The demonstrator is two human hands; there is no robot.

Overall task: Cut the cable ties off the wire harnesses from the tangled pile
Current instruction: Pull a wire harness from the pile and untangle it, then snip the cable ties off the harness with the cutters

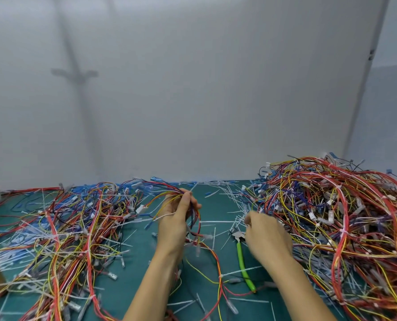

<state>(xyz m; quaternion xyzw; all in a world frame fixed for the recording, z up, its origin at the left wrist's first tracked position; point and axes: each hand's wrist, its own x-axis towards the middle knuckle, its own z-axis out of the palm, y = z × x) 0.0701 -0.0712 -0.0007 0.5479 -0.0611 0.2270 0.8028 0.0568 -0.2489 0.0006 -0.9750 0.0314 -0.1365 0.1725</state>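
We record the left hand left of the cutters, fingers closed round a wire harness. Its strands fan away from the person and trail back along the forearm. The cutters lie on the bench, long axis near-to-far, nose pointing away, green handles nearest us. The right hand is just right of their nose, fingers curled; we cannot tell whether they hold anything. The tangled pile lies right of the cutters.

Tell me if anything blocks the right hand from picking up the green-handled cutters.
Nothing visible blocks it. The cutters lie on the mat right beside the right hand, head close to its fingers. Only a loose white cable tie crosses the handles, which should not hinder a grasp.
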